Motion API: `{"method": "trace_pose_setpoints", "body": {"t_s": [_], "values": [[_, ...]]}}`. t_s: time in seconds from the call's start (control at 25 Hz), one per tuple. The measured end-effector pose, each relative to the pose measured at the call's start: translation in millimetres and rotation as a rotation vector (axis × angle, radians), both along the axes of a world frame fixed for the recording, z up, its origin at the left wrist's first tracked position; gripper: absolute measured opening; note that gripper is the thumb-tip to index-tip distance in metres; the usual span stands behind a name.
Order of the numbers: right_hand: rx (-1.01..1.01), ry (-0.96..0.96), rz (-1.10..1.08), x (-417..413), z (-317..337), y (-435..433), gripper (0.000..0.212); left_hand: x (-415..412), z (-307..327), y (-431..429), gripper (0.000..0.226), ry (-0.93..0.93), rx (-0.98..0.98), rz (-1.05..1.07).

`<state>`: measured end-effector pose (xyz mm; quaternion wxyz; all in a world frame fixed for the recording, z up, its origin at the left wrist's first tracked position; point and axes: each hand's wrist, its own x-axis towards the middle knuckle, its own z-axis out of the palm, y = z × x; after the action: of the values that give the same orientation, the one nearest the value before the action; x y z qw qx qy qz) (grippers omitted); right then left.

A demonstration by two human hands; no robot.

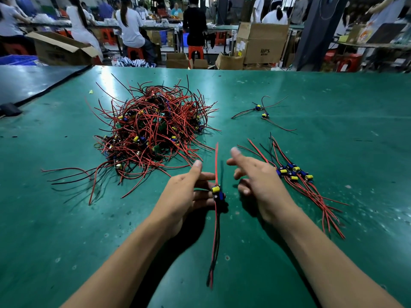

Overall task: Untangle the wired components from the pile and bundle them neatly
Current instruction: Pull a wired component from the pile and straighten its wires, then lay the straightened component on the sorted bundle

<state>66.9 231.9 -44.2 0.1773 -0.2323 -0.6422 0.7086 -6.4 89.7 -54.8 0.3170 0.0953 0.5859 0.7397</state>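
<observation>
Holding one wired component (216, 192) in left hand (186, 193); right hand (255, 181) spread, empty; one pile (153, 127), two strays (258, 107).

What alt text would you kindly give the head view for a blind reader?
Over a green table, the left hand holds one wired component while the right hand hovers open beside it; a tangled pile lies left, a sorted bundle right.

Left hand (184, 194) holding wired component (216, 192), right hand (260, 185) spread, pile (153, 130) beyond

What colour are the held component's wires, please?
Red and black wires on the component, best in the head view.
</observation>
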Motion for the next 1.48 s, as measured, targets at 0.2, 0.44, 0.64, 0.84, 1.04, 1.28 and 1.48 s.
{"method": "trace_pose_setpoints", "body": {"t_s": [0.2, 0.44, 0.64, 0.84, 1.04, 1.28, 1.48], "values": [[0.727, -0.014, 0.116, -0.5, -14.0, -19.8, 0.028, -8.0, -2.0, -1.3, 0.049, -0.043, 0.066, 0.074], [0.814, -0.021, -0.189, -3.1, -14.4, 6.3, 0.023, -4.5, -2.9, 0.8, 0.051, -0.043, 0.108, -0.008], [1.104, -0.494, -0.421, 8.3, -15.7, 44.5, 0.030, -6.1, -5.5, -1.4, 0.048, -0.020, 0.104, -0.012], [1.057, -0.694, -0.383, 11.1, -21.3, 53.0, 0.056, -6.7, -7.7, -2.1, 0.049, 0.009, 0.088, -0.016], [1.064, -0.717, -0.382, 11.7, -23.0, 58.2, 0.058, -7.1, -8.3, -3.1, 0.049, 0.022, 0.084, -0.018], [1.101, -0.623, -0.444, 9.0, -22.7, 57.3, 0.065, -6.9, -6.8, -3.2, 0.046, 0.029, 0.079, -0.023], [1.031, -0.408, -0.516, 7.7, -22.5, 59.1, 0.046, -6.7, -6.4, -3.1, 0.046, 0.031, 0.077, -0.022]]}}
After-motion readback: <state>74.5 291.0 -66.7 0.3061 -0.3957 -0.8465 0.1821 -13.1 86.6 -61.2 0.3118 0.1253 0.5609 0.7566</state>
